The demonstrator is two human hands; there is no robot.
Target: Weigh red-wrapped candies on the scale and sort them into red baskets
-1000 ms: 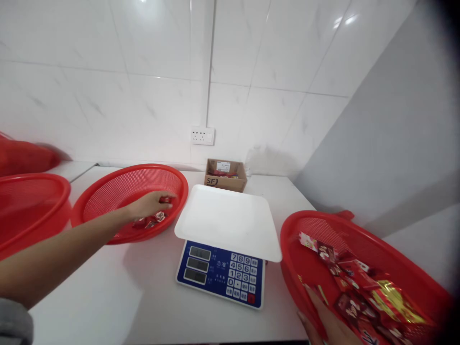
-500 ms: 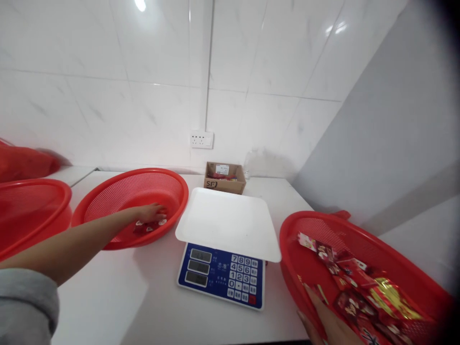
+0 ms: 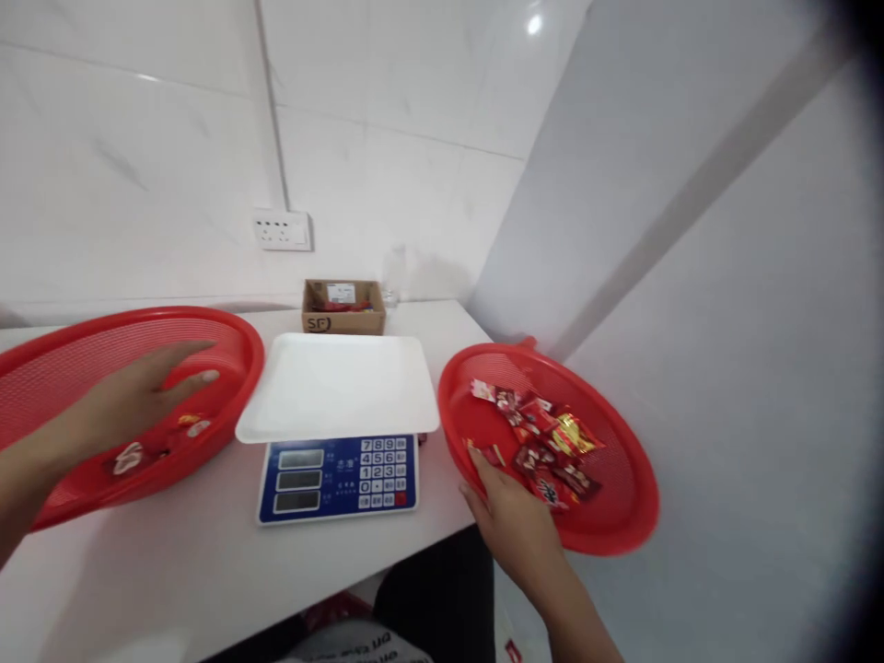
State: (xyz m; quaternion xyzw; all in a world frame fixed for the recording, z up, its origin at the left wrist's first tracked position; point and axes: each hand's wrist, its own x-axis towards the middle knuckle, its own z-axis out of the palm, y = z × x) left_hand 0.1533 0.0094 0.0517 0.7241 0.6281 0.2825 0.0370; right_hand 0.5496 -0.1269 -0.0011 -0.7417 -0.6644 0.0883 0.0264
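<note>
My left hand (image 3: 131, 396) hovers over the left red basket (image 3: 252, 364), thumb and fingers apart with nothing between them. Below it, a few small wrapped packets (image 3: 128, 459) lie on the basket's floor, partly hidden by the hand. At the right, my right hand (image 3: 515, 520) grips the near rim of another red basket (image 3: 639, 502), fingers inside and thumb outside. Several wrapped snack packets (image 3: 535, 456) in red and brown, plus a gold one (image 3: 573, 433), rest in that basket. Between the baskets stands a scale with a bare white pan (image 3: 342, 387) and a blue keypad panel (image 3: 338, 479).
Behind the scale, a small cardboard box (image 3: 343, 322) holds some packets, with a clear plastic item (image 3: 392, 293) beside it. A socket (image 3: 282, 230) is on the tiled wall. The white table (image 3: 207, 562) ends at a front edge; a grey wall (image 3: 718, 368) bounds the right.
The view has swung to the right. My left hand has risen from the packets in the left basket and its fingers have spread. My right hand stays on the right basket's rim.
</note>
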